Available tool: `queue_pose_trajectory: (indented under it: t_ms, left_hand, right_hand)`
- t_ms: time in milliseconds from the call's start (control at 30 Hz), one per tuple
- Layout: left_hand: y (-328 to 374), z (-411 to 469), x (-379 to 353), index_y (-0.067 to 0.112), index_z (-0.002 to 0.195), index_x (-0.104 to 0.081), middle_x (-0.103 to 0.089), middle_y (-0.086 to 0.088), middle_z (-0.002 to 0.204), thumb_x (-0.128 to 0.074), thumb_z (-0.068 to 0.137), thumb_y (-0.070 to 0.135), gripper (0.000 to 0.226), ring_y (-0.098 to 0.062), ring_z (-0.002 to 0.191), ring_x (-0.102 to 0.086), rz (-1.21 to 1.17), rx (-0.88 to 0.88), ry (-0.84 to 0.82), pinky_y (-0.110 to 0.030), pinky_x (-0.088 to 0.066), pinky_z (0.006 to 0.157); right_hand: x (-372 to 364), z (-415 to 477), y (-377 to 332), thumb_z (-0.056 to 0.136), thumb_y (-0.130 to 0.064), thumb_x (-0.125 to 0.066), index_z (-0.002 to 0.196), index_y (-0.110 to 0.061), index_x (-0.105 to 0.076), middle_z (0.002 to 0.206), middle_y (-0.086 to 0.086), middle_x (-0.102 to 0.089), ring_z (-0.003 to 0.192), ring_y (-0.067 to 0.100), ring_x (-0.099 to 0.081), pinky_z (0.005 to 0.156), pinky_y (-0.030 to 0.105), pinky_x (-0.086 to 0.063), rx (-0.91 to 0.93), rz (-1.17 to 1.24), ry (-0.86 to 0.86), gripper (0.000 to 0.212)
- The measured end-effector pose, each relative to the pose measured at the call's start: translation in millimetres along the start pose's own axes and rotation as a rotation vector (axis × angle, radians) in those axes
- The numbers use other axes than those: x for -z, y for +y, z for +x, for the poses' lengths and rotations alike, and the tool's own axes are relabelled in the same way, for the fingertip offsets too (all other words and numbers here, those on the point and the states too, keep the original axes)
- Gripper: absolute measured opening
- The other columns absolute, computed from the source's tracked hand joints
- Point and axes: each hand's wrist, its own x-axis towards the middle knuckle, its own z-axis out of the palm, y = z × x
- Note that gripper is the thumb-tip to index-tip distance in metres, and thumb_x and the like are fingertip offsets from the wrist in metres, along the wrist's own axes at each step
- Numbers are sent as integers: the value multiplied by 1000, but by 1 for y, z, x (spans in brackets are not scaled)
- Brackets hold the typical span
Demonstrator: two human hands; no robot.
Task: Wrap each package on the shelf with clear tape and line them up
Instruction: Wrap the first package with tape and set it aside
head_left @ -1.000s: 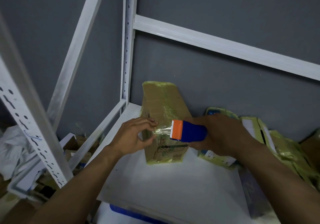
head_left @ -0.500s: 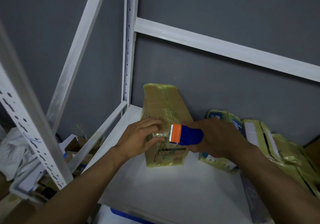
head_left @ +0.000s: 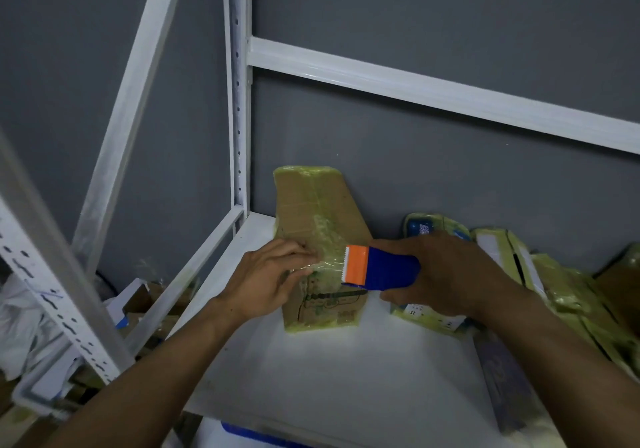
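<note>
Presently, left hand (head_left: 273, 278): fingers curled, pinching the free end of the clear tape (head_left: 323, 267) against the front face of the package (head_left: 311, 212). Right hand (head_left: 446, 274): closed round the blue tape dispenser (head_left: 384, 269), orange cutter pointing left, tape stretched between the two. Package stands upright at the rear left corner of the shelf (head_left: 329, 385), against the grey wall (head_left: 433, 170). Further wrapped packages (head_left: 561, 295) lie slumped to its right.

The tape dispenser (head_left: 388, 271) is showing a blue body and an orange head. The package (head_left: 308, 205) is showing brown cardboard under yellow-green film, with dark line printing. The shelf (head_left: 329, 385) is showing white, the wall (head_left: 433, 7) plain grey.
</note>
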Motion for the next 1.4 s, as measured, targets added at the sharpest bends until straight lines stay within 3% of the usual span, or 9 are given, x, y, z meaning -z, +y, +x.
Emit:
queue_pose_trajectory:
  t_ms: [267, 400, 533, 633, 733, 900, 1200, 1300, 1400]
  left_hand:
    - [12, -5, 2, 23, 124, -67, -62, 9, 124, -47, 105, 32, 29, -15, 116, -60, 71, -32, 4, -31, -56, 73]
    - [13, -5, -3, 19, 124, -64, -64, 5, 123, -42, 107, 33, 31, -16, 116, -61, 55, -16, 17, -27, -31, 118]
    - [20, 9, -6, 26, 121, -62, -60, 12, 113, -55, 99, 51, 34, -7, 110, -54, 81, -31, 17, -38, -7, 127]
    - [21, 15, -5, 28, 126, -68, -55, 11, 98, -58, 96, 53, 40, -8, 98, -51, 96, -77, 40, -39, -21, 123]
    - [21, 14, -3, 26, 120, -75, -59, 8, 95, -56, 98, 44, 33, -13, 91, -53, 44, -64, 46, -33, -51, 82]
    - [21, 14, -2, 27, 117, -74, -60, 9, 98, -50, 102, 42, 32, -13, 93, -54, 50, -59, 24, -26, -48, 62]
    - [6, 0, 20, 31, 123, -71, -61, 16, 119, -48, 105, 37, 30, -8, 111, -57, -6, 0, -44, -38, -57, 77]
    - [13, -2, 19, 24, 129, -68, -56, 12, 145, -44, 108, 35, 34, -9, 140, -47, -16, 7, -85, -40, -48, 108]
    - [17, -1, 21, 25, 137, -61, -59, 8, 142, -43, 107, 35, 36, -14, 138, -50, 0, 68, -118, -47, -46, 110]
  right_hand:
    - [-5, 11, -6, 85, -53, -74, 142, -48, -51, 114, -16, -69, 105, 8, -63, 84, 36, -57, 3, 60, -56, 62]
    - [-5, 17, -9, 85, -57, -73, 146, -51, -47, 119, -15, -68, 108, 10, -63, 87, 37, -56, 14, 22, -66, 67]
    - [-4, 20, -7, 86, -59, -72, 147, -48, -48, 121, -15, -67, 111, 10, -62, 88, 33, -54, 8, 5, -69, 66]
    - [-7, 17, -5, 87, -59, -71, 149, -50, -44, 122, -15, -66, 111, 10, -61, 89, 35, -55, 1, 25, -73, 68]
    - [-11, 16, -4, 86, -59, -73, 149, -48, -45, 123, -14, -67, 112, 11, -61, 89, 38, -56, -13, 75, -63, 70]
    - [-17, 10, -2, 84, -57, -76, 148, -45, -46, 121, -16, -68, 109, 9, -63, 88, 38, -57, -20, 158, -33, 72]
    - [-5, -8, 6, 83, -62, -73, 139, -50, -47, 101, -23, -62, 80, 0, -52, 59, 9, -28, -22, 24, 18, 62]
    - [-7, -4, 3, 85, -59, -74, 140, -43, -52, 114, -16, -67, 92, 1, -51, 63, 12, -33, -27, 29, -24, 61]
    - [-9, 0, 1, 83, -58, -76, 139, -42, -54, 117, -16, -67, 103, 6, -59, 79, 27, -52, -30, 68, -53, 62]
